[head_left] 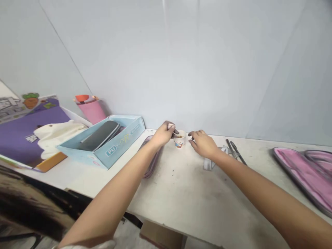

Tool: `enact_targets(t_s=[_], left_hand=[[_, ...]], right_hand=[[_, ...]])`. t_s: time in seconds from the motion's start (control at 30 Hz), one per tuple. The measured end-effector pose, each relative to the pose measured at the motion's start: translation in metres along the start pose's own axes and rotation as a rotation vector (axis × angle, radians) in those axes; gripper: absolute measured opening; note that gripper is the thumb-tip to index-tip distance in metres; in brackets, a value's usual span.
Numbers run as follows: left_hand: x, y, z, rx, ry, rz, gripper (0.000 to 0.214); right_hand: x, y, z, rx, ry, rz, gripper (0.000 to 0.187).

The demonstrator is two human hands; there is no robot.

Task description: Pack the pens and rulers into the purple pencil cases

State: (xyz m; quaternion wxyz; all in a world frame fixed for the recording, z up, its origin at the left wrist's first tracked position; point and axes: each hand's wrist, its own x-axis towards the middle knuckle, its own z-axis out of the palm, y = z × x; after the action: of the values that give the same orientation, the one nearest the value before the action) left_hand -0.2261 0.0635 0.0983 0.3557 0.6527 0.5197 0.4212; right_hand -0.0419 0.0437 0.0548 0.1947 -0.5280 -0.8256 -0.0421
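Left arm (111, 197) and right arm (261, 197) stretched forward, left hand (163, 135) bunched, right hand (203, 144) loosely open

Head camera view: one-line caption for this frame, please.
Left hand and right hand flank a small white patterned paper cup on a scuffed white tabletop.

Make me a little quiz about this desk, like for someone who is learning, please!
1. True or false: the small printed paper cup stands between the left hand and the right hand.
2. What lies in the open light blue box? A) a dark gray case B) a banana C) a red shoe
3. Fill in the missing word: the pink-lined case lies at the ___ side of the view.

Key: 1. True 2. A 3. right
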Motion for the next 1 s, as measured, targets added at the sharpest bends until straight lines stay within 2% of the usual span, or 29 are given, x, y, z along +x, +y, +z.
enact_targets(t_s=[0.07, 0.17, 0.23, 0.3, 0.4, 0.5, 0.77, 0.87, 1.0], left_hand=[[0.018, 0.001, -0.005, 0.208, -0.037, 0.051, 0.013], [0.035, -0.002, -0.003, 0.736, -0.171, 0.122, 0.016], [0.041, -0.004, 0.000, 0.989, -0.263, 0.129, 0.019], [0.044, -0.005, 0.003, 1.058, -0.295, 0.145, 0.026], [0.049, -0.006, 0.001, 1.108, -0.262, 0.210, 0.031], [0.050, -0.009, -0.003, 1.197, -0.342, 0.210, 0.029], [0.043, -0.021, -0.009, 1.080, -0.335, 0.299, 0.028], [0.038, -0.019, -0.015, 0.781, -0.273, 0.311, 0.027], [0.023, -0.016, -0.023, 0.319, -0.372, 0.168, 0.029]], right_hand=[[0.015, -0.011, 0.008, -0.021, -0.033, 0.019, 0.033], [0.027, -0.017, 0.018, -0.087, -0.109, 0.024, 0.030], [0.030, -0.017, 0.022, -0.126, -0.141, -0.002, 0.028], [0.031, -0.017, 0.025, -0.147, -0.148, -0.031, 0.029], [0.031, -0.016, 0.027, -0.152, -0.153, -0.043, 0.030], [0.031, -0.014, 0.028, -0.151, -0.161, -0.034, 0.031], [0.031, -0.014, 0.029, -0.136, -0.151, -0.033, 0.031], [0.035, -0.011, 0.025, -0.154, -0.115, 0.000, 0.031], [0.040, -0.001, 0.021, -0.173, -0.059, 0.085, 0.030]])
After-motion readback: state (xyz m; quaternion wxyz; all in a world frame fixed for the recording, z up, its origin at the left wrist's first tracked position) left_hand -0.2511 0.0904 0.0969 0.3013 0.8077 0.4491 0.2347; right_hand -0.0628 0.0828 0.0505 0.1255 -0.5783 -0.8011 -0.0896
